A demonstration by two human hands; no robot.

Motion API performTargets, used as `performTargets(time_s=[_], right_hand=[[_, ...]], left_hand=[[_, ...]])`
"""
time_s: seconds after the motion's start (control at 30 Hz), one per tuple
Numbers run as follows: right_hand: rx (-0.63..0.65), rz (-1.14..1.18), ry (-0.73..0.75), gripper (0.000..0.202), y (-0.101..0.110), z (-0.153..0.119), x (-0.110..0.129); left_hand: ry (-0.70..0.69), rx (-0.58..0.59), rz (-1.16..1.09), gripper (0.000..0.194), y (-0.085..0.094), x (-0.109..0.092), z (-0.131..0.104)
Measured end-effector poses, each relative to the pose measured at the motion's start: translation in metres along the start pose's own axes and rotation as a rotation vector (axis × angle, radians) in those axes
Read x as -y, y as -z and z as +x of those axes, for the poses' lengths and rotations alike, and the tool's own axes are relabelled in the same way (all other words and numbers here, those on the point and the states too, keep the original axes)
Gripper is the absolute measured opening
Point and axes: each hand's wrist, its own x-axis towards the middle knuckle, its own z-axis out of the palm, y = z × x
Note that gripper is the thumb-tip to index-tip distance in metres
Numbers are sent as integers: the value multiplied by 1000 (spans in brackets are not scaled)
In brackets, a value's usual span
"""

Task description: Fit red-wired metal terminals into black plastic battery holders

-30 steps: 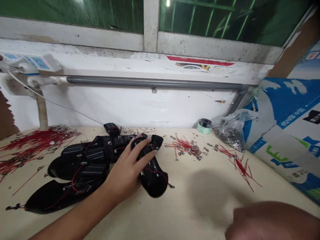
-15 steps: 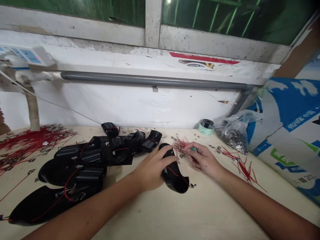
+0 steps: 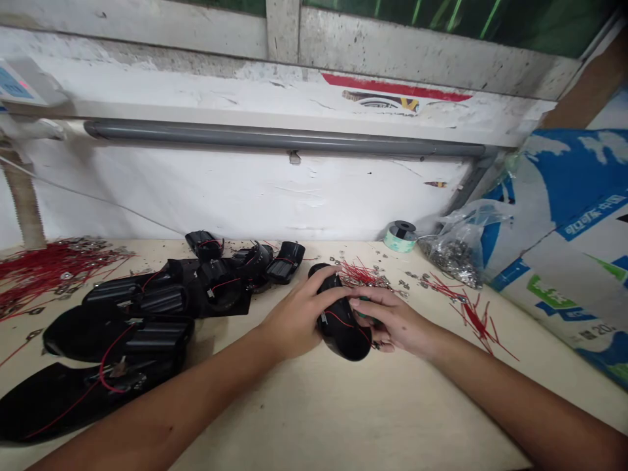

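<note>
Here, a person's left forearm [image 3: 196, 392] slanted up from lower left | left hand [image 3: 298, 317], thumb and fingers closed, gripped a black casing [image 3: 343, 339], tilted at mid-table near red wires [image 3: 360, 273] | right hand [image 3: 395, 320], fingers curled round a mostly hidden green object [image 3: 364, 301], met the casing's right side | right forearm [image 3: 510, 389] angled in from lower right.

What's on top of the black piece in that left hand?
A red wire runs across the black piece, and the left hand lies over part of it. What sits beneath the fingers, or on the piece's underside, cannot be seen.
</note>
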Motion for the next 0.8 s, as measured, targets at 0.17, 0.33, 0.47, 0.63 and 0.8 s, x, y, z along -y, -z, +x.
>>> performTargets(time_s=[0.17,0.33,0.47,0.63,0.8], right_hand=[[22,131,-72,43,-3,-3,3],[32,140,-29,37,-9,-1,0],[29,182,29,33,-9,3,-2],[-46,201,147,28,-6,6,-2],[-1,196,152,27,-6,8,-6]], left_hand=[[-33,-47,-60,66,-4,-4,3],[-14,-38,-112,67,-7,-1,0],[20,-69,-140,80,-10,-4,-6],[346,-345,-516,56,-14,-16,-13],[680,-285,-936,61,-7,-28,-7]])
